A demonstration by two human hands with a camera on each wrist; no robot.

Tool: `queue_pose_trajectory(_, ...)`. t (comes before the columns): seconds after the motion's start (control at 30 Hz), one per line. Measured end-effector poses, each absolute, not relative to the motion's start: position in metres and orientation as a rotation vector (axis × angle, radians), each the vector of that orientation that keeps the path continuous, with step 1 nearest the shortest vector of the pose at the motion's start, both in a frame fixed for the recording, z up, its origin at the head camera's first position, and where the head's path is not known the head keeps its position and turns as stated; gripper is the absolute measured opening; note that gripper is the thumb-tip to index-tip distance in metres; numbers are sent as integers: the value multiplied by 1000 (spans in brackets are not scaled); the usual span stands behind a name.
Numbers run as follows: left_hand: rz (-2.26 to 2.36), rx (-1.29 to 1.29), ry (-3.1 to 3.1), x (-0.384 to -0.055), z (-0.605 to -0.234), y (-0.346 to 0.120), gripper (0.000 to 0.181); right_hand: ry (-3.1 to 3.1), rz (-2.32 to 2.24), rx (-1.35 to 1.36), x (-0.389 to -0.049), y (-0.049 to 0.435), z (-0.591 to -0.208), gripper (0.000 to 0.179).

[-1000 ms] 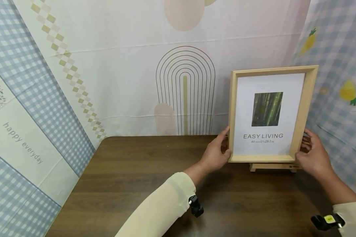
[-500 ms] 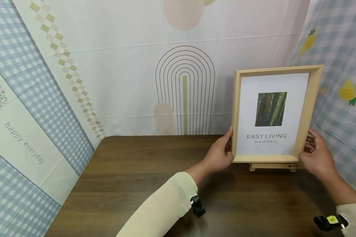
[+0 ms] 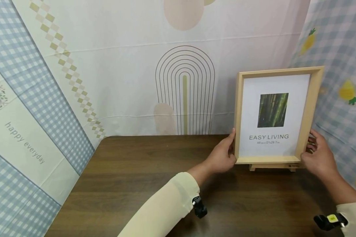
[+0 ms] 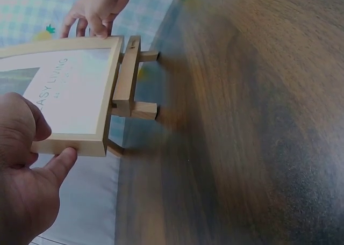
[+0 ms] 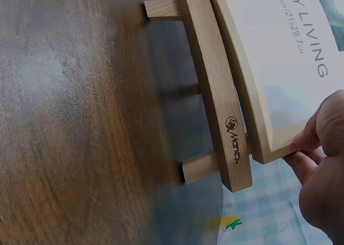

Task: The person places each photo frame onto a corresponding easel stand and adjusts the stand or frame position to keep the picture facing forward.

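- A4 picture frame point(image 3: 310, 112) pinched low by left hand point(image 3: 221, 158) and right hand point(image 3: 321, 156) at ledge point(image 5: 215, 89) of tabletop easel point(image 3: 274, 166); contact unclear.
- Frame could be dropped if released unseated.
- Easel could be skewed by uneven pushing.

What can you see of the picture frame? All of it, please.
The picture frame is rectangular, taller than wide, with deep pale rails that look like wood. Inside is a white sheet with a green bamboo picture, "EASY LIVING" below it, and a smaller line of print. It faces the head camera, roughly upright, its bottom edge at the wooden easel's ledge; whether it rests there is unclear. The left hand and right hand hold its lower sides.
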State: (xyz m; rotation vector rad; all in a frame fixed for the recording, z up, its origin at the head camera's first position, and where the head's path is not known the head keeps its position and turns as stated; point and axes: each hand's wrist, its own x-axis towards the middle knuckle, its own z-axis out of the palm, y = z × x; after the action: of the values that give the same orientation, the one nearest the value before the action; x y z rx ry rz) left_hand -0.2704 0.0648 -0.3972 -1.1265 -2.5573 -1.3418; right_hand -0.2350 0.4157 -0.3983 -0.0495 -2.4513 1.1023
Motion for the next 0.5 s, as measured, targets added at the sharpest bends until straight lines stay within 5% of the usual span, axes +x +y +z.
queue_pose_trajectory(0.5,-1391,-1141,-2595,-271,-394,71,97,-2469,1082,-30,-238,425,-401,92)
